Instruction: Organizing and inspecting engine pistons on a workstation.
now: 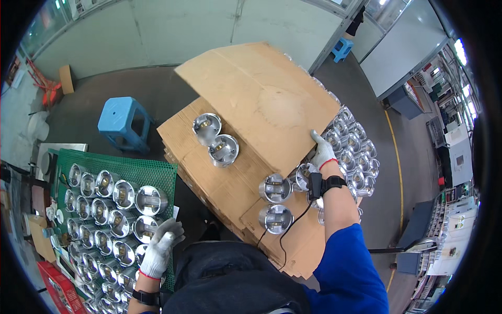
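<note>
My right hand, in a white glove with a red cuff, grips the near right edge of a brown cardboard sheet, its thumb over the top. The sheet is tilted up and overlaps a cardboard stack. Two silver engine pistons stand on the stack left of the sheet. Two more pistons are near my right wrist, with another partly hidden beside that hand. My left hand, also gloved, hovers open with loosely bent fingers beside rows of pistons on a green mesh mat.
Many pistons are packed at the stack's right side, partly covered by the sheet. A blue stool stands at the left, and another blue stool far back. A red box lies lower left. A black cable hangs from my right wrist.
</note>
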